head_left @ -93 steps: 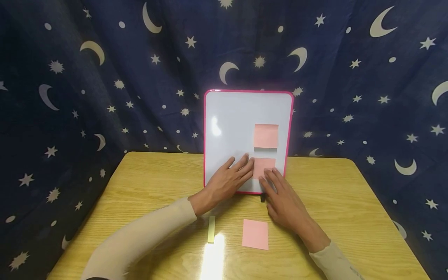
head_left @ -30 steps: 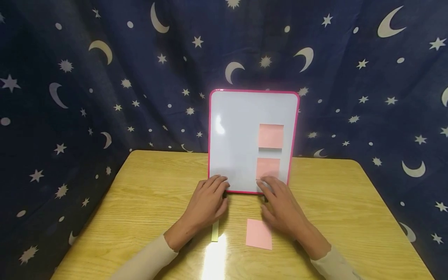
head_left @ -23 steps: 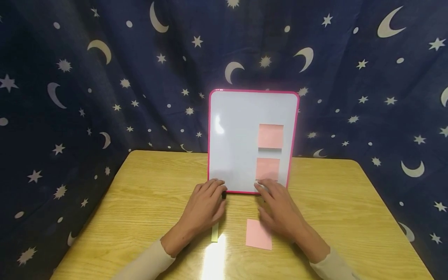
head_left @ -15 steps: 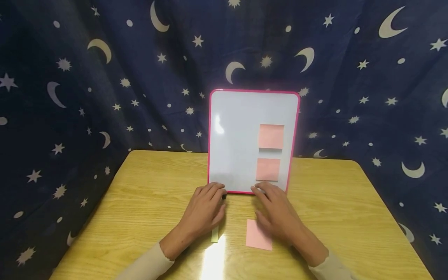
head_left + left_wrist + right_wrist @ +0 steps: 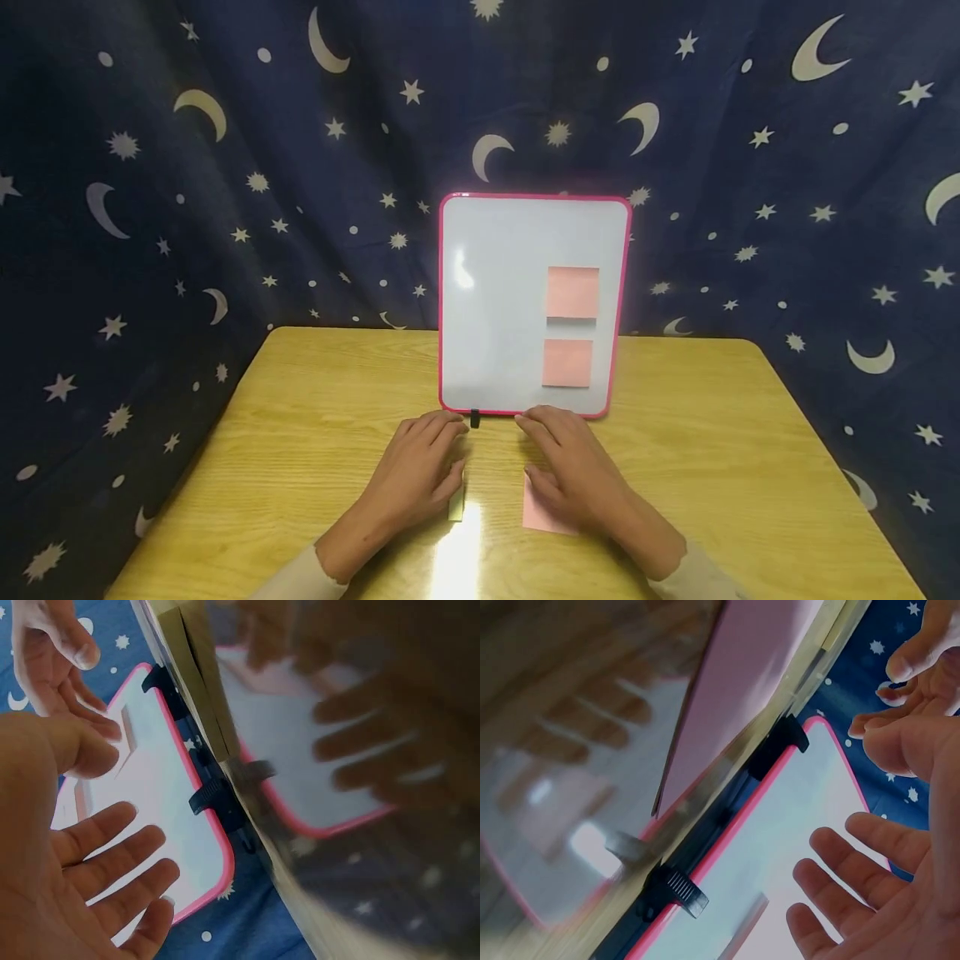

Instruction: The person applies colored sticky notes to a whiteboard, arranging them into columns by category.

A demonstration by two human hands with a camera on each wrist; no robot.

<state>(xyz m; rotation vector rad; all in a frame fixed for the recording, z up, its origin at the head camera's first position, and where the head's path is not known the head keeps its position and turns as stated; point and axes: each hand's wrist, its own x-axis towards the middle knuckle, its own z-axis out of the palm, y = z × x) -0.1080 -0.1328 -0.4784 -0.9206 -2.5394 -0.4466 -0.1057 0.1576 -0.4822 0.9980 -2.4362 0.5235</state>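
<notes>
A whiteboard (image 5: 495, 333) with a pink frame stands upright on the table. On its right half are two pink sticky notes, an upper one (image 5: 573, 292) and a lower one (image 5: 567, 363). My left hand (image 5: 412, 471) hovers in front of the board's lower left, fingers loosely bent and holding nothing. Under its thumb side lies a narrow yellow strip (image 5: 456, 505), partly covered. My right hand (image 5: 577, 471) is in front of the lower right, likewise holding nothing. It partly hides a third pink sticky note (image 5: 546, 512) lying on the table.
Black stand clips (image 5: 210, 796) grip the board's bottom edge. The wooden table (image 5: 315, 392) is glossy and mirrors the hands and board in the wrist views. A dark blue curtain (image 5: 360, 167) with moons and stars hangs behind and at both sides.
Both hands have drawn back from the board toward the person. The lower pink sticky note, earlier touched by the right hand, now shows fully on the board.
</notes>
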